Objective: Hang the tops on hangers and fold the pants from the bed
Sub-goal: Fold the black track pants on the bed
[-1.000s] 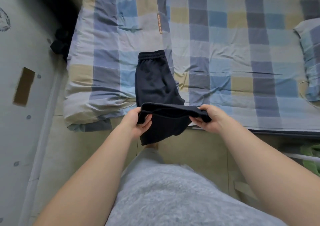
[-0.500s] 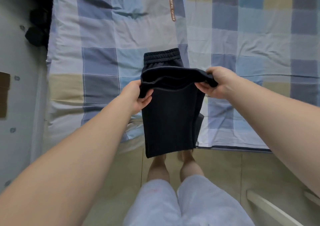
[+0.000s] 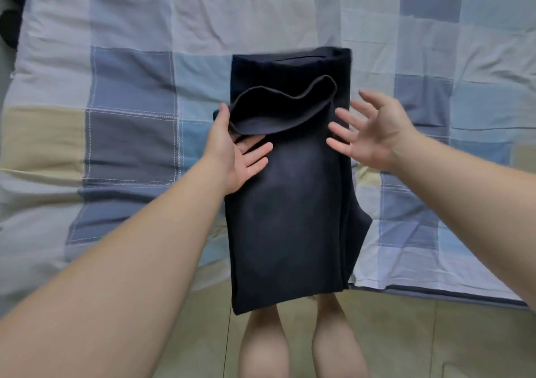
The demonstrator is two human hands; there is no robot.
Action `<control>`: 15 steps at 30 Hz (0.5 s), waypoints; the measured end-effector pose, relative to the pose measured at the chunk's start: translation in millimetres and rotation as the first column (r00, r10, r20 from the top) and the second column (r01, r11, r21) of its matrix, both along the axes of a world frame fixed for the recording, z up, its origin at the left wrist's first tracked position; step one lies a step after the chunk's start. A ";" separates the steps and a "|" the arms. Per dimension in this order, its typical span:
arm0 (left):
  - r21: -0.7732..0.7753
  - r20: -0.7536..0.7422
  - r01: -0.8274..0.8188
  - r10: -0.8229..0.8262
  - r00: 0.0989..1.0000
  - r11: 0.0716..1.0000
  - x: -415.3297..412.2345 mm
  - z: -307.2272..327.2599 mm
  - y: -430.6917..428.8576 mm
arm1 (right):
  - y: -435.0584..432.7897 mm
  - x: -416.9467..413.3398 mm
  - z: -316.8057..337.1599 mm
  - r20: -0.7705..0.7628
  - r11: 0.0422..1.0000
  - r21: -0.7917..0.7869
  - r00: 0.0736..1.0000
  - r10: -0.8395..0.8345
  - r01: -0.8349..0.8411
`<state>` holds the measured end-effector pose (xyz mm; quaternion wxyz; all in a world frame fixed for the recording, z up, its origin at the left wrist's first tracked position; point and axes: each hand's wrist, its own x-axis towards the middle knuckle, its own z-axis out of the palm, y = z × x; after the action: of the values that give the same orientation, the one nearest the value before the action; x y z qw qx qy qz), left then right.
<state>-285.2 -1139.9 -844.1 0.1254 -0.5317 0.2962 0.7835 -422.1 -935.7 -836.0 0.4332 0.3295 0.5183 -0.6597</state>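
A pair of dark navy pants (image 3: pixel 290 218) lies lengthwise on the checked quilt (image 3: pixel 130 116), folded over on itself. Its near fold hangs over the bed's front edge and its loose leg hem curls up in the middle. My left hand (image 3: pixel 235 151) is at the pants' left edge. The thumb runs up beside the curled hem and the straight fingers lie flat on the fabric under it. My right hand (image 3: pixel 371 133) hovers at the pants' right edge with fingers spread, holding nothing. No tops or hangers are in view.
The quilt, in blue, grey and beige squares, covers the bed across the whole upper view. Tiled floor (image 3: pixel 435 334) and my bare legs (image 3: pixel 264 345) show below the bed's front edge. Something dark (image 3: pixel 11 26) sits at the far left edge.
Both hands carried the leg hems forward over the waistband end and laid them on the pants. The right hand has let go and opened; the left hand's fingers have straightened.
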 end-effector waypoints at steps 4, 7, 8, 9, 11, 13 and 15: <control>-0.043 0.019 0.010 -0.009 1.000 0.999 43.6 8.1 21.8 | 28.8 39.9 -1.7 0.070 1.000 -0.018 0.997 -0.018 0.019; -0.199 0.125 0.127 -0.103 0.987 0.972 82.2 16.2 42.1 | 52.1 80.1 -0.1 0.127 1.000 0.001 0.992 -0.008 0.008; -0.262 0.177 0.180 -0.136 0.975 0.948 95.7 17.0 49.9 | 59.8 94.2 0.8 0.148 1.000 0.012 0.989 -0.003 0.001; -0.324 0.227 0.219 -0.150 0.962 0.920 109.5 16.5 57.6 | 67.3 107.9 0.9 0.167 1.000 0.025 0.986 0.000 -0.004; -0.435 0.321 0.263 -0.124 0.939 0.861 139.0 12.3 72.8 | 80.8 134.0 -0.1 0.197 0.997 0.076 0.980 0.012 -0.028; -0.510 0.421 0.316 -0.088 0.903 0.800 170.3 4.8 86.7 | 92.1 158.3 -3.8 0.195 0.976 0.187 0.978 0.075 -0.113; -0.522 0.503 0.385 -0.091 0.860 0.761 199.8 -5.0 98.9 | 104.0 180.1 -12.0 0.184 0.913 0.335 0.966 0.179 -0.233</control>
<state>-85.5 -1041.1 -849.1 0.1148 -0.6654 0.5608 0.4792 -242.0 -831.7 -847.9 0.4717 0.3941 0.6263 -0.4796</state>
